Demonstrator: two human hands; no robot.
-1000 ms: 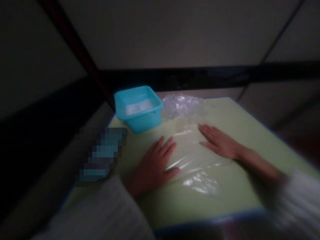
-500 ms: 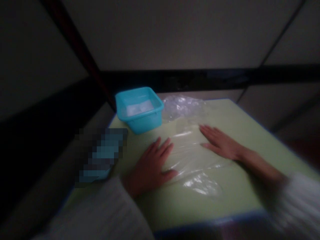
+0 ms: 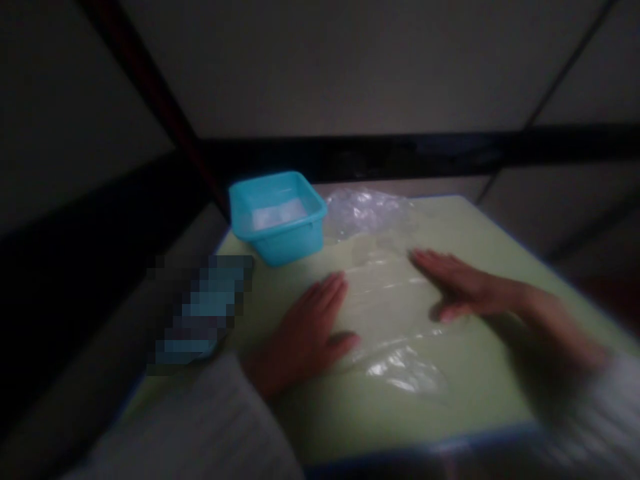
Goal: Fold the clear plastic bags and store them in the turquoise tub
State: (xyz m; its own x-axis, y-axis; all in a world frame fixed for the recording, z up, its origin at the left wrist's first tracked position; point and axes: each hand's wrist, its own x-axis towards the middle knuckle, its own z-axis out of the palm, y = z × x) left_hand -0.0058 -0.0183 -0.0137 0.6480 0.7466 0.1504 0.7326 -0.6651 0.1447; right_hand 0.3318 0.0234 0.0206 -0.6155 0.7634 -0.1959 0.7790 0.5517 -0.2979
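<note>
Change noted: the right hand (image 3: 453, 283) has shifted outward over the plastic bag (image 3: 390, 303) and tipped up, with a shadow now under the palm. Left hand (image 3: 307, 333) roughly in place, its fingers drawn in from a looser spread. My reading: the right side of the bag has less pressure on it, and the left hand now does most of the steadying in this flattening work.

Fingers: left, pressed together, thumb apart, flat at the bag's near-left edge; right, also together, thumb apart. Neither pinches anything. Whether the right fingertips touch the film, cannot tell.

Bag: lies on the worktop (image 3: 465, 400) between the two sets of fingers. Clear, thin, shiny; fairly flat in the middle with long creases, puckered nearer the person than the left thumb. Crumpled film (image 3: 363, 210) sits beyond the fingers; can't tell if it belongs to the same bag.

Blue tub (image 3: 290, 245): beyond the left fingertips, something white inside.
</note>
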